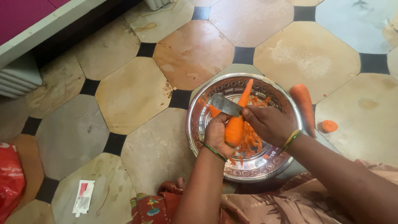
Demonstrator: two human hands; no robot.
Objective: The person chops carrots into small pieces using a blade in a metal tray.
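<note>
Where the right hand (269, 124) grips, the knife (225, 104) handle hides.

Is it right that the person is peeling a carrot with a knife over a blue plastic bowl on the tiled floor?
Not quite. The head view shows a shiny metal bowl, not a blue plastic one. The rest holds: the left hand holds the carrot, the right hand the knife, over the tiled floor.

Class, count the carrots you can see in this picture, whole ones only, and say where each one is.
2. One carrot is held over the steel bowl in the left hand. The second carrot lies on the floor, right of the bowl. Others may be hidden under the hands.
</note>
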